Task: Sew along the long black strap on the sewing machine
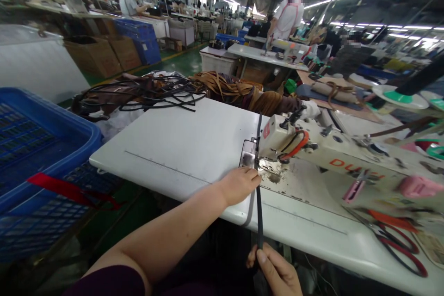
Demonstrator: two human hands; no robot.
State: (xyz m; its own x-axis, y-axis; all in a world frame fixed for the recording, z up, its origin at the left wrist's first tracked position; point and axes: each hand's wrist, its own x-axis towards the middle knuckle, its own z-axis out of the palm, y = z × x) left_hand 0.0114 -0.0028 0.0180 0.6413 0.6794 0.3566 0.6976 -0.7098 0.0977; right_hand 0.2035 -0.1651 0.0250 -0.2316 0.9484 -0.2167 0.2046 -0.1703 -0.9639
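A thin black strap [258, 203] runs from under the needle of the white sewing machine [333, 152] down over the table's front edge. My left hand [239, 185] rests on the white table [180, 148] beside the needle plate, fingertips closed against the strap. My right hand [275, 270] is below the table edge, pinching the strap's lower end between thumb and fingers. The strap also continues behind the machine head toward the back.
A blue plastic crate [41, 148] with a red strip stands at left. Piles of black and brown straps [166, 90] lie at the table's far edge. Red-handled scissors [398, 240] and pink clips [416, 185] sit at right. Other people work at distant tables.
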